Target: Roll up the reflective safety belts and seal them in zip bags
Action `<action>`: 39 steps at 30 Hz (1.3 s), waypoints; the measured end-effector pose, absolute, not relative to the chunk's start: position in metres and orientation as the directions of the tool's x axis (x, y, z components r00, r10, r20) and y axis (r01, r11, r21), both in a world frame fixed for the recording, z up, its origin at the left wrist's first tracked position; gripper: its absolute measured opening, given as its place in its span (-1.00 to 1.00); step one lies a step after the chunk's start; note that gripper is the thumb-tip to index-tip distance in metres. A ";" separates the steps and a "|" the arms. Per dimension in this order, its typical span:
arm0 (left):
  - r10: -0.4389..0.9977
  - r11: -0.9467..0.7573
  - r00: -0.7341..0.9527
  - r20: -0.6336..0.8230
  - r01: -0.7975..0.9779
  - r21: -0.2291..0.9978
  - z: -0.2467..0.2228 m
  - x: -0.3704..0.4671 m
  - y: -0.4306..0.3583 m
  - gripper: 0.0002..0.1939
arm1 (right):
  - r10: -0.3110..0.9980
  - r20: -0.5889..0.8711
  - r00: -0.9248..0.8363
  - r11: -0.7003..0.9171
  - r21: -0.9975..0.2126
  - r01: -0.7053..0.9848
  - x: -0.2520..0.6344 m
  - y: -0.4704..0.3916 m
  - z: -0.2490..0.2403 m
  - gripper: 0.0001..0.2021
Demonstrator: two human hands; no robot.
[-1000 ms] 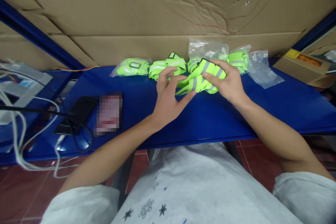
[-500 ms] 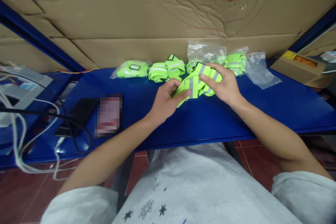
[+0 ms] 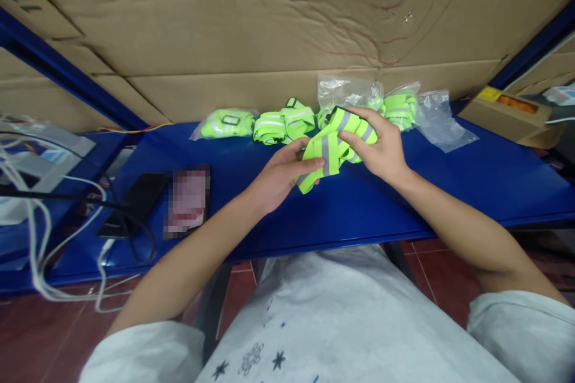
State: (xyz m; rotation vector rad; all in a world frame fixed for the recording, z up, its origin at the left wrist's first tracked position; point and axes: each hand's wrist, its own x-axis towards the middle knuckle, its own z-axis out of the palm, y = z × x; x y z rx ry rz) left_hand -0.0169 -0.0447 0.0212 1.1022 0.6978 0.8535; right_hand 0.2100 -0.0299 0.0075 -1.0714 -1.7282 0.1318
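Between my hands, above the blue tabletop [image 3: 359, 209], is a neon-yellow reflective strap [image 3: 331, 146] with grey stripes, partly folded into a bundle. My left hand [image 3: 282, 172] pinches its loose lower-left part, thumb on top. Thumb and fingers of my right hand [image 3: 380, 142] close around the folded upper-right part, where a dark buckle or edge shows. Just behind lie a rolled yellow strap bundle [image 3: 270, 127] and a bagged strap [image 3: 227, 124]. Another bagged strap [image 3: 401, 109] sits behind my right hand.
Clear plastic bags [image 3: 444, 119] lie along the back, by a cardboard wall [image 3: 251, 30]. An open cardboard box [image 3: 503, 116] is at the right. Toward the left are a black phone-like device [image 3: 133, 203], a pixelated flat item [image 3: 187, 200] and white cables [image 3: 40, 251].
My left hand has shifted the strap's loose part slightly, and its end now hangs lower and more open. Both hands keep their hold. The view has tilted a little.
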 end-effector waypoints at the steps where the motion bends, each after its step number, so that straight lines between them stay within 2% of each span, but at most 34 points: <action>1: 0.861 0.213 0.504 -0.059 -0.253 0.944 0.021 -0.017 -0.045 -0.53 | 0.722 0.691 -0.035 0.589 -0.587 0.555 0.209 -0.028 0.006 -0.50; 7: 0.842 0.215 0.538 -0.035 -0.275 0.937 0.022 -0.022 -0.042 -0.61 | 0.811 0.585 -0.022 0.543 -0.738 0.401 0.206 -0.023 0.002 -0.60; 12: 0.768 0.229 0.630 -0.120 -0.095 0.969 0.015 -0.020 -0.042 -0.56 | 0.756 0.654 -0.025 0.604 -0.682 0.413 0.201 -0.032 0.004 -0.63; 16: 0.766 0.048 0.634 -0.104 0.104 0.993 -0.005 -0.016 -0.037 -0.53 | 0.780 0.623 -0.056 0.593 -0.710 0.380 0.196 -0.037 0.005 -0.63; 21: 0.816 -0.143 0.574 -0.068 0.314 0.939 -0.018 -0.015 -0.031 -0.63 | 0.826 0.564 0.011 0.531 -0.784 0.321 0.189 -0.045 0.008 -0.62; 24: 0.827 -0.168 0.560 -0.053 0.337 0.926 -0.015 -0.014 -0.033 -0.68 | 0.889 0.455 0.040 0.430 -0.863 0.265 0.187 -0.046 0.008 -0.53; 27: 0.839 -0.211 0.543 -0.012 0.346 0.914 -0.010 -0.013 -0.036 -0.71 | 0.961 0.262 0.083 0.257 -0.964 0.070 0.186 -0.042 0.007 -0.41; 29: 0.864 -0.307 0.496 0.086 0.383 0.871 -0.008 -0.014 -0.037 -0.77 | 0.994 0.110 0.015 0.111 -0.991 -0.069 0.187 -0.042 0.007 -0.40; 31: 0.885 -0.402 0.413 0.215 0.446 0.800 -0.005 -0.017 -0.038 -0.84 | 0.994 0.021 -0.110 0.008 -0.993 -0.117 0.187 -0.045 0.009 -0.44; 33: 0.898 -0.428 0.337 0.284 0.516 0.742 -0.003 -0.019 -0.038 -0.80 | 0.983 0.012 -0.183 -0.007 -0.994 -0.107 0.186 -0.048 0.010 -0.46; 36: 0.903 -0.422 0.329 0.278 0.548 0.723 0.001 -0.024 -0.035 -0.68 | 0.983 0.058 -0.175 0.052 -0.998 -0.035 0.187 -0.048 0.008 -0.45; 39: 0.876 -0.461 0.362 0.318 0.435 0.773 0.005 -0.030 -0.027 -0.54 | 0.971 0.236 -0.045 0.240 -0.957 0.161 0.192 -0.041 0.004 -0.48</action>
